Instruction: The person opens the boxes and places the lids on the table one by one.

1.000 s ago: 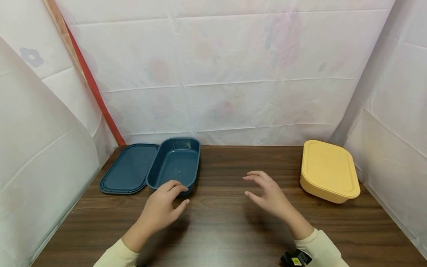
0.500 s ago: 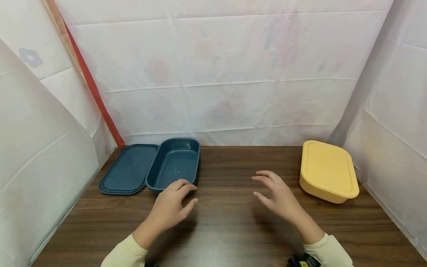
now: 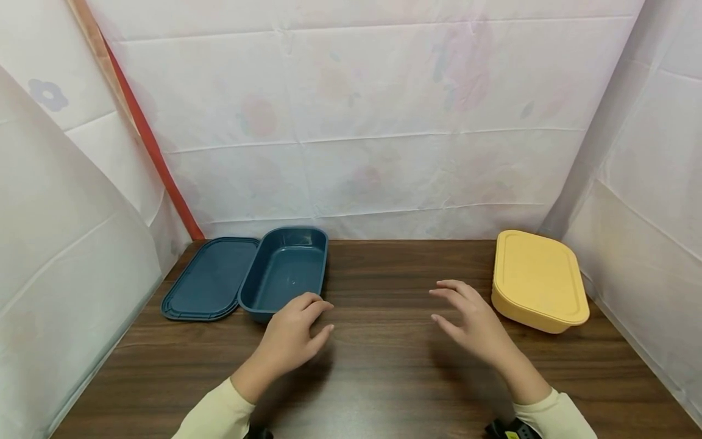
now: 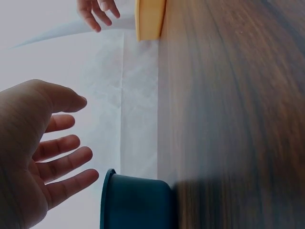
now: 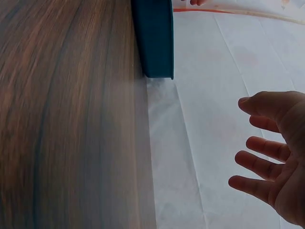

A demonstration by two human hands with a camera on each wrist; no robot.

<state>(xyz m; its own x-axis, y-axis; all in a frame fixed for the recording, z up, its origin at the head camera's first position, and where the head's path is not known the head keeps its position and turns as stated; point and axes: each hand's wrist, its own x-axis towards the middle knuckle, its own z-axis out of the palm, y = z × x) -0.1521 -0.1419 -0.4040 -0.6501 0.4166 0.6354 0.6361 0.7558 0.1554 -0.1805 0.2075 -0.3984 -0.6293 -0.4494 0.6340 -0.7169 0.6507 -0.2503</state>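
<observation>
My left hand [image 3: 293, 335] hovers over the table just in front of the dark blue food container [image 3: 286, 268], fingers relaxed and holding nothing. In the head view it overlaps the container's near right corner; the left wrist view has the container [image 4: 138, 202] below the fingers. That container is uncovered, with nothing inside. Its flat blue lid [image 3: 212, 277] lies against its left side. My right hand [image 3: 474, 320] is held above the table with spread fingers and nothing in them, left of the yellow container [image 3: 540, 280], which has its yellow lid on.
The brown wooden table [image 3: 378, 378] runs back to a white patterned sheet [image 3: 351, 122]. More sheeting hangs at the left and right sides. A red strip [image 3: 148, 134] slants down to the table's back left corner.
Both hands have drifted to the right, the left one sliding away from over the blue container's near edge and the right one nearer the yellow container. The containers and lid have stayed put.
</observation>
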